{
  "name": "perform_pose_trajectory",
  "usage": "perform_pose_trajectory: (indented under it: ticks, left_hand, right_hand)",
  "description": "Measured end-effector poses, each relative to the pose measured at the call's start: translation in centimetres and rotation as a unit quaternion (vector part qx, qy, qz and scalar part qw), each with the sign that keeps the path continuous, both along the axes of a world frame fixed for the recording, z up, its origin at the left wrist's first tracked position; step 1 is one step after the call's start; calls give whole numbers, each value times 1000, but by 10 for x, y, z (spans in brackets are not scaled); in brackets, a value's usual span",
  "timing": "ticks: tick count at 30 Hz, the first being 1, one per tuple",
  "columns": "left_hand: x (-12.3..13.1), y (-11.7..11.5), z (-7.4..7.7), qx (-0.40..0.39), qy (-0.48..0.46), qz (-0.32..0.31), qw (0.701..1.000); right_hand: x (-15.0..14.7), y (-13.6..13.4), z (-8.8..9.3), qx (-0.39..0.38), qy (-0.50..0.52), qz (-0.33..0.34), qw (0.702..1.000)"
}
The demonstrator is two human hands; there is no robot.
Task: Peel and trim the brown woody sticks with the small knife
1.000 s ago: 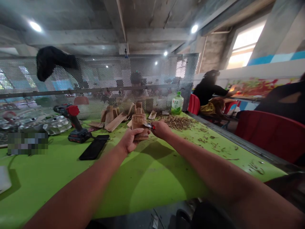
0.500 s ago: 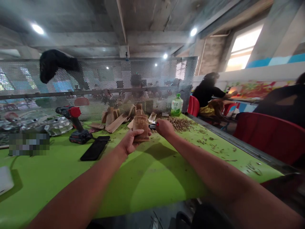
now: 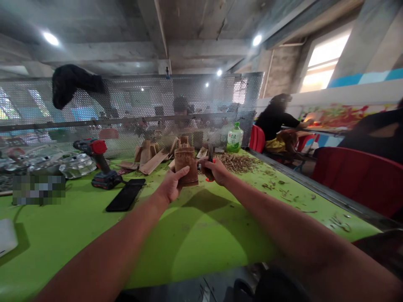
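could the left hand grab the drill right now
Probably not as it stands: the left hand is gripping the brown piece. Freed, it likely could: just low things, like the flat black object, lie toward the drill.

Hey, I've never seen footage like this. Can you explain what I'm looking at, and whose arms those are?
No machine here: the arms belong to a person working bare-handed, seen through a camera worn on their own head, looking forward and down.

The left hand holds a brown, flattish piece, thumb across its front. The right hand, just beside it, grips a small tool with red parts; its exact type is hard to make out.

On the green table lie a black phone-like slab, a cordless drill, wooden pieces, a heap of shavings and a green-capped bottle. Behind stands a perforated screen.
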State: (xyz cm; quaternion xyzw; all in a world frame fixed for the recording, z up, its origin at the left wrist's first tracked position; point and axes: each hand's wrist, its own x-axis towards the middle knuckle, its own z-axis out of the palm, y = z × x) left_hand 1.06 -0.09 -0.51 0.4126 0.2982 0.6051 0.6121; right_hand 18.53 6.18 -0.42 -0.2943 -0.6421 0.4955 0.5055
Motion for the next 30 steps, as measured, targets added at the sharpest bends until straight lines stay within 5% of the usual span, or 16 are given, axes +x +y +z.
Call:
perform_pose_trajectory:
  ticks: [30]
  left_hand:
    - [3, 0, 0, 32, 60, 20, 998]
  right_hand:
    - [-3, -4, -3, 28, 19, 0, 999]
